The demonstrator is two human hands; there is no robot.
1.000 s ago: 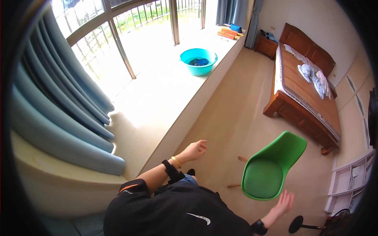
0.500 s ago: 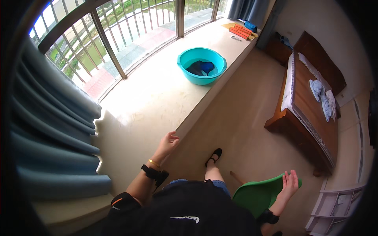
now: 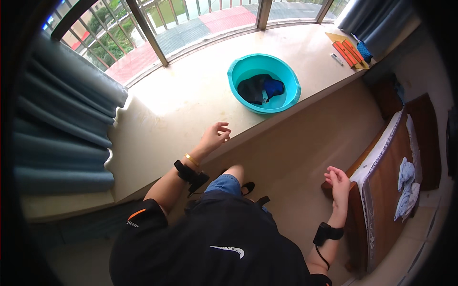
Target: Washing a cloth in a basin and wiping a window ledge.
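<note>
My left hand (image 3: 214, 137) is over the edge of the pale window ledge (image 3: 176, 119), its fingers loosely bent and apart, holding nothing. Nearest to it stands a turquoise plastic basin (image 3: 234, 88) with water inside. Dark cloth (image 3: 252, 88) with a bright blue part (image 3: 273, 88) lies wet in the basin. Out to the right, my right hand (image 3: 338, 183) is raised over the floor beside the bed's corner, also without anything in it; its fingers are slightly curled and spread. Each of my wrists wears a black strap device.
Orange-red packs (image 3: 347, 53), a white marker-like pen (image 3: 336, 59) and a blue pouch (image 3: 364, 51) lie at the ledge's far right. A wooden bed (image 3: 381, 190) with crumpled light blue clothes (image 3: 406, 188) stands on the right. Blue-grey curtains (image 3: 67, 114) hang left; a barred window runs behind.
I have moved forward and turned right, so the basin and bed appear closer. The green chair by my right hand has left the view. Both hands have come up, still with nothing in them.
</note>
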